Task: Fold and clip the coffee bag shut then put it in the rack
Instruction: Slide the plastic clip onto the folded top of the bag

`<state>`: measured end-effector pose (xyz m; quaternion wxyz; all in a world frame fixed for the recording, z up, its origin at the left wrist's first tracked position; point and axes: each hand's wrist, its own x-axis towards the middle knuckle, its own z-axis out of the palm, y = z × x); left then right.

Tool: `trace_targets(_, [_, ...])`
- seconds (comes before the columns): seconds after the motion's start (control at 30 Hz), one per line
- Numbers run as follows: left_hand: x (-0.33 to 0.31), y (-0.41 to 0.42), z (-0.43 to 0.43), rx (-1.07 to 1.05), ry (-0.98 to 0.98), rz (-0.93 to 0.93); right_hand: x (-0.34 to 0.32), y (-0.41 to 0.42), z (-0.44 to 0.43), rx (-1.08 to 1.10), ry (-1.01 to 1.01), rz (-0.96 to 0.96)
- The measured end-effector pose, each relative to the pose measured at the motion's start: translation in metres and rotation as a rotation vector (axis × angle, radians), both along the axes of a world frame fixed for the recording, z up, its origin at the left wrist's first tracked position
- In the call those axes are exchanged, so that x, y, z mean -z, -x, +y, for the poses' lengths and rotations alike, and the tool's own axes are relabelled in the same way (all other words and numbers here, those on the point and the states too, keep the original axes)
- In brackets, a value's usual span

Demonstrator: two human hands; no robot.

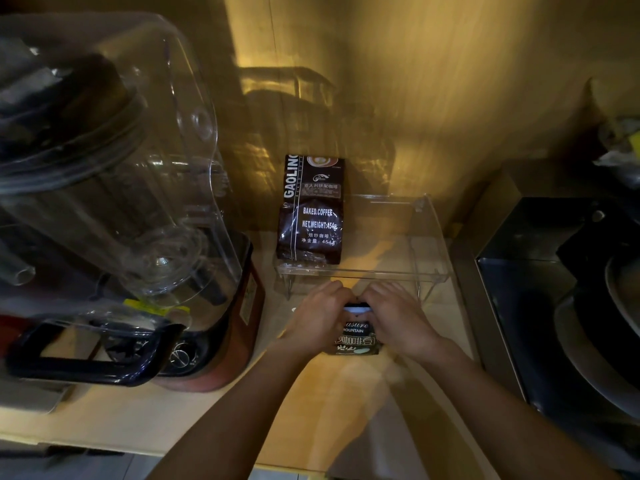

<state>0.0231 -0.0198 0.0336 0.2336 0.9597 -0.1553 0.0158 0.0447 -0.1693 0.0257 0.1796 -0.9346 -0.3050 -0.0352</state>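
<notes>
Both hands low centre of frame, closed on the top of a small dark coffee bag [356, 339] standing on the tabletop [194, 407]. Left hand [320, 315] grips the bag's upper left, right hand [398, 315] its upper right, fingers curled over the top edge. A pale clip-like piece [356, 309] shows between the two hands at the bag's top; cannot tell if it is fastened. Clear acrylic rack [429, 237] sits just behind the hands, centre of frame, against the wall. A second, larger dark coffee bag [311, 216] stands upright in the rack's left part, print reads "BAKED.COFFEE". Blender with clear cover [114, 188] fills left of frame. Dark appliance [540, 289] at right edge.
</notes>
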Motion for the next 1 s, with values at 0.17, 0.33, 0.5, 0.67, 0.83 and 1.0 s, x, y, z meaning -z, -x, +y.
trace_targets(0.17, [-0.002, 0.001, 0.018, -0.085, 0.030, 0.058, 0.003, 0.003, -0.004, 0.051, -0.067, 0.034])
trace_targets(0.33, [-0.001, 0.006, 0.022, -0.151, 0.130, 0.083, 0.000, 0.006, -0.003, 0.055, -0.082, 0.050])
trace_targets(0.5, [0.001, 0.008, 0.021, -0.160, 0.197, 0.064, -0.004, 0.003, -0.004, 0.035, -0.111, 0.093])
trace_targets(0.67, [-0.002, 0.003, 0.025, -0.157, 0.221, 0.154, -0.005, 0.006, -0.004, 0.042, -0.126, 0.105])
trace_targets(0.83, [0.000, 0.001, 0.049, -0.189, 0.244, 0.180, -0.003, 0.003, -0.008, 0.072, -0.175, 0.133])
trace_targets(1.0, [0.004, 0.005, 0.051, -0.191, 0.274, 0.098, 0.000, -0.001, -0.007, 0.069, -0.179, 0.154])
